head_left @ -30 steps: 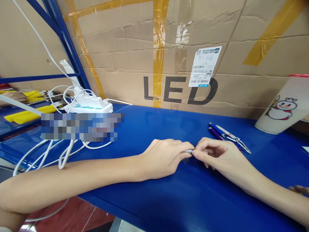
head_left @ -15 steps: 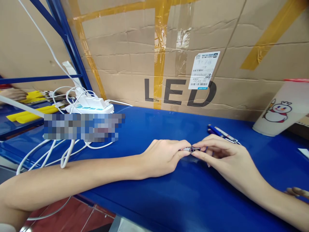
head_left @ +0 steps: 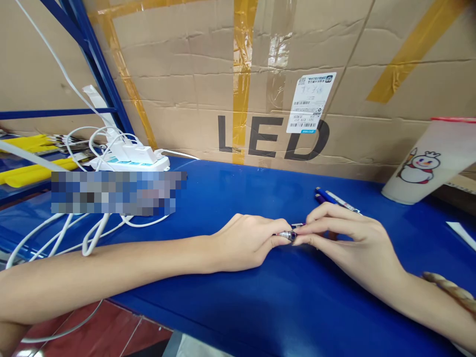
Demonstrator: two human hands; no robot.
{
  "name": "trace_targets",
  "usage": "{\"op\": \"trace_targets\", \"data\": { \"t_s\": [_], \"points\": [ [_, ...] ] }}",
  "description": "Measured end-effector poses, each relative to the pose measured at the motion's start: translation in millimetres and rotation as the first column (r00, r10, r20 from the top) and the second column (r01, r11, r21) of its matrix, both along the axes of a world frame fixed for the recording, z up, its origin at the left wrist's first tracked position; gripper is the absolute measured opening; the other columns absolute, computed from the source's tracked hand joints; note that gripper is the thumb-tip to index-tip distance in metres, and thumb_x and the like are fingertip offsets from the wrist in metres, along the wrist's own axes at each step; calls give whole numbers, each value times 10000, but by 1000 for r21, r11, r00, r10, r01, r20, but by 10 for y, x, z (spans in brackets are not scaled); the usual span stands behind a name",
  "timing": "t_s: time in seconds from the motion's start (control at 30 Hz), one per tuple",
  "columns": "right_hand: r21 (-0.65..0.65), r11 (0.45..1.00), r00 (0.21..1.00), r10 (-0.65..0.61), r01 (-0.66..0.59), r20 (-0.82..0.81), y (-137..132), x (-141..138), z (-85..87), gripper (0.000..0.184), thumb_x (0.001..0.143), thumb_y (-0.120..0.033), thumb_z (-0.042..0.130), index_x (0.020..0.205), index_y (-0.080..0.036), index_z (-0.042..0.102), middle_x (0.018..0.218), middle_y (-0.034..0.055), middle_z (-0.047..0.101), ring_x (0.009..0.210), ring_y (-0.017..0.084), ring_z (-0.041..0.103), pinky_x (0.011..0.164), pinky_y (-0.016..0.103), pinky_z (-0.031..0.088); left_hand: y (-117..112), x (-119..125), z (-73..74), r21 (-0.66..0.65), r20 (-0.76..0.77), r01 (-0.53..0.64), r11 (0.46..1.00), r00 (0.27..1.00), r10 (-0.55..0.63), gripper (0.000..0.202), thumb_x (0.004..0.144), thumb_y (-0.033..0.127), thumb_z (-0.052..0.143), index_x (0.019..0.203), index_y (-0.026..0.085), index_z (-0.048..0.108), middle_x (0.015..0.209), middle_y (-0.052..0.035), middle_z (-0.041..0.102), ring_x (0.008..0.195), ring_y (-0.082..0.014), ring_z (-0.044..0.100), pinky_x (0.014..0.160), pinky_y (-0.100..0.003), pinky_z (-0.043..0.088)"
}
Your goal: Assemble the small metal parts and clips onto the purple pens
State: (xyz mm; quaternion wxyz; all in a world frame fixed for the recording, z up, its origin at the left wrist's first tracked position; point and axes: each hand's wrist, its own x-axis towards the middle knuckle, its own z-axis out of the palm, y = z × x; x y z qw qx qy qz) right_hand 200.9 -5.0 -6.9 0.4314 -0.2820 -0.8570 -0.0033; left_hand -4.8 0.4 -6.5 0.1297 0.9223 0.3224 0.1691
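The left grip (head_left: 247, 240) grasps a small metallic piece (head_left: 285, 235) between thumb and fingers; the right grip (head_left: 351, 238) pinches its dark end, so it sits between the 2 grips, over the blue surface (head_left: 219, 312). Pens (head_left: 342, 201) lie just beyond the right grip, a cup (head_left: 424, 166) farther right.
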Motion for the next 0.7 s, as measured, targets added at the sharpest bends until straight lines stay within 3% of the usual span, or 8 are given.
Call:
{"op": "trace_targets", "data": {
  "t_s": [0.33, 0.7],
  "points": [
    [-59, 996, 997, -72, 73, 31, -40, -5, 0, 111, 778, -307, 657, 732, -218, 707, 724, 27, 622, 556, 81, 540, 472, 200, 427, -22, 3, 0, 39, -16, 15, 999, 1000, -14, 235, 963, 311, 278, 949, 227, 497, 908, 36, 625, 822, -127, 593, 695, -209, 401],
    [-67, 996, 998, -56, 57, 11, -24, -23, -3, 63, 777, -250, 657, 765, -201, 694, 724, 25, 615, 558, 76, 532, 441, 187, 407, -29, 11, 5, 31, 31, -21, 999, 999, 21, 233, 954, 302, 323, 1014, 226, 534, 978, 32, 643, 879, -131, 607, 730, -212, 423]
  ]
}}
